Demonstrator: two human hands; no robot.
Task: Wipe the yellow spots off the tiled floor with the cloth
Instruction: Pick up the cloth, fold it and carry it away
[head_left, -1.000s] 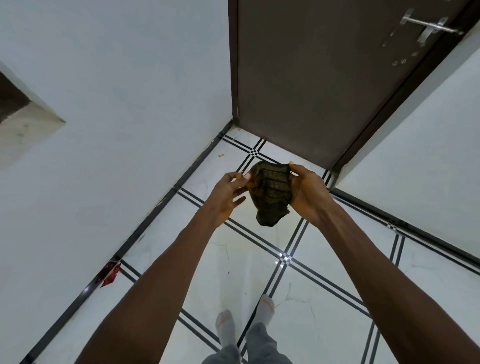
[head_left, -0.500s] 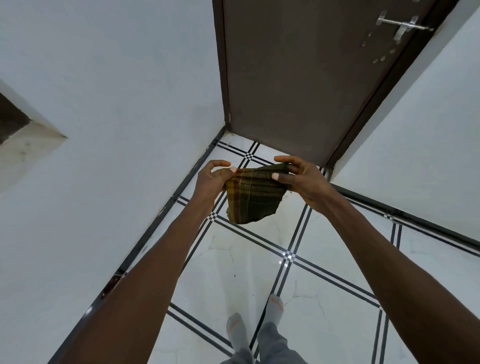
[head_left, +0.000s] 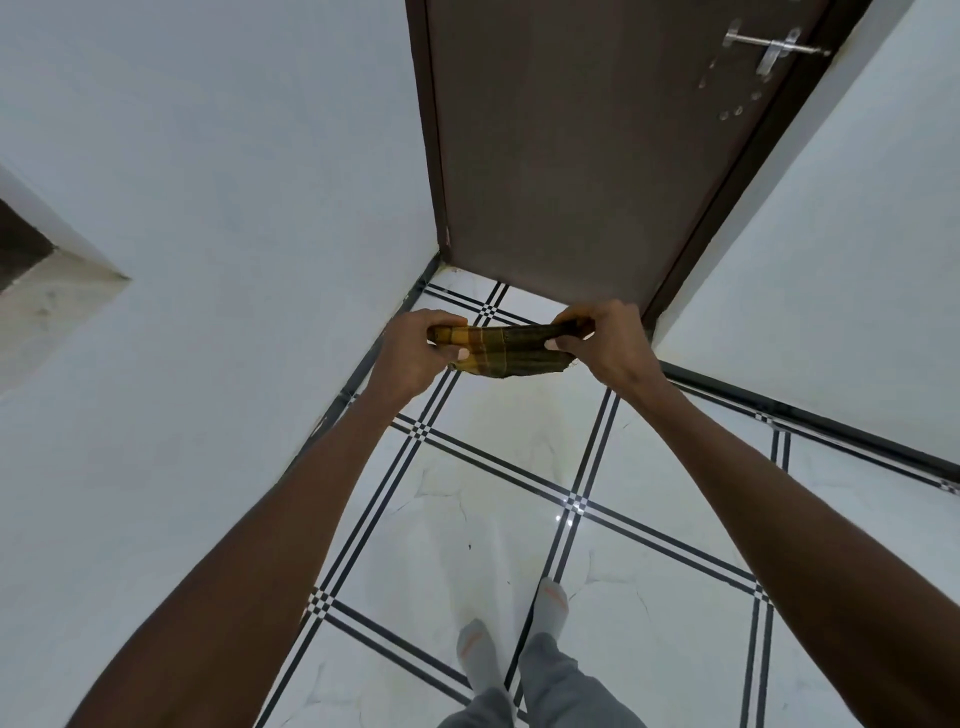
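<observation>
A dark green and yellow checked cloth (head_left: 506, 351) is stretched into a narrow folded band in the air, well above the floor. My left hand (head_left: 415, 353) pinches its left end and my right hand (head_left: 605, 340) pinches its right end. Below lies the white tiled floor (head_left: 498, 467) with black double lines. I cannot make out any yellow spots on the tiles in this frame; the cloth and hands hide the tile near the door.
A brown door (head_left: 571, 145) with a metal latch (head_left: 769, 49) stands closed straight ahead. White walls (head_left: 218, 182) close in on the left and right. My feet in grey socks (head_left: 550, 605) stand at the bottom middle.
The cloth hung bunched, then spread as a loose sheet, and is now folded into a flat horizontal strip between both hands. The view has shifted toward the door.
</observation>
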